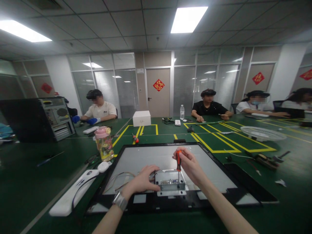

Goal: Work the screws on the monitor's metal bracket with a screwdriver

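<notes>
A flat display panel [131,159] with a black frame lies on the table, its grey back facing up. On it sits a small metal box [168,186] holding a circuit board. My left hand [143,179] grips the box's left end, thumb at the front and fingers behind. My right hand [191,162] holds an orange and black screwdriver [179,165] upright. Its shaft points down at the box's front right corner; whether the tip sits in a screw is too small to tell. Thin cables [122,177] run left from the box over the panel.
Left of the panel are a white power strip [70,191] and a pink-lidded bottle [104,143], with a computer case [57,117] beyond. A dark flat panel [251,182] and a dark tool [268,161] lie right. Co-workers sit across the table near a white box [141,118].
</notes>
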A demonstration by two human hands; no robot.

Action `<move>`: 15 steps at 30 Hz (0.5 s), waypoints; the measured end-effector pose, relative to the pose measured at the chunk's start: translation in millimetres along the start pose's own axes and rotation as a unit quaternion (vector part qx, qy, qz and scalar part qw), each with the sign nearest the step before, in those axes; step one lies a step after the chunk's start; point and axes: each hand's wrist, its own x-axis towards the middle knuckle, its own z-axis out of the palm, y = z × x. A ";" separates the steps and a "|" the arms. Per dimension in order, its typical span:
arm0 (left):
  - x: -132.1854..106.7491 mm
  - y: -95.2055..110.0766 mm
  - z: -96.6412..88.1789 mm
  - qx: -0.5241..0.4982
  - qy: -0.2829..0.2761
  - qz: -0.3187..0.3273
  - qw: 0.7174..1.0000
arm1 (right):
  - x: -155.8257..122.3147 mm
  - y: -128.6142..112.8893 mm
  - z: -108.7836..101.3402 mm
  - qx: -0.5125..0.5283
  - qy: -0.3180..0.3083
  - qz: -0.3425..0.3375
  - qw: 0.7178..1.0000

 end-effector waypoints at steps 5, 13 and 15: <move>-0.1 -1.2 0.4 0.004 -0.002 0.002 1.000 | -4.3 -2.1 5.3 0.045 -0.064 0.036 0.996; -0.2 -2.3 0.4 0.000 0.001 0.010 1.000 | -2.4 2.6 1.9 -0.002 -0.028 0.006 1.000; -0.3 -2.3 0.5 0.001 0.002 0.007 1.000 | -1.3 1.3 -0.2 -0.004 -0.018 0.014 1.000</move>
